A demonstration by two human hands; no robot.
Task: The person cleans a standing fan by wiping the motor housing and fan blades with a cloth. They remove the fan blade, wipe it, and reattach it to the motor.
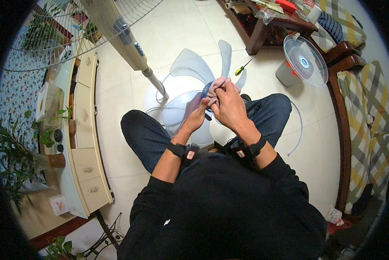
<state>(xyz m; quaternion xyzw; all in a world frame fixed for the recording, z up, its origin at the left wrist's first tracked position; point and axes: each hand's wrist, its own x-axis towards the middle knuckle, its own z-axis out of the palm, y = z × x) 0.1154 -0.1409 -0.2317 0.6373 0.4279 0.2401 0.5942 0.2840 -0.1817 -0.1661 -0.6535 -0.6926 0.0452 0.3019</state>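
A translucent grey-blue fan blade assembly [193,63] lies between my legs, its blades fanned out around the hub. My left hand [196,117] grips it near the hub, thumb on top, with fingers visible through one blade. A crumpled pink cloth [216,89] is bunched in my right hand [232,107] and touches the hub area. The cloth and my fingers hide most of the hub. Beyond my right hand, a screwdriver [241,68] with a yellow-green handle rests on the tiled floor.
A fan stand [123,39] with a wire guard [84,48] rises at upper left. Another fan guard [303,60] leans on a grey bin [287,74]. A thin curved strip [300,126] lies right of my knee. A drawer cabinet [87,130] and cushioned wooden sofa [339,130] flank me.
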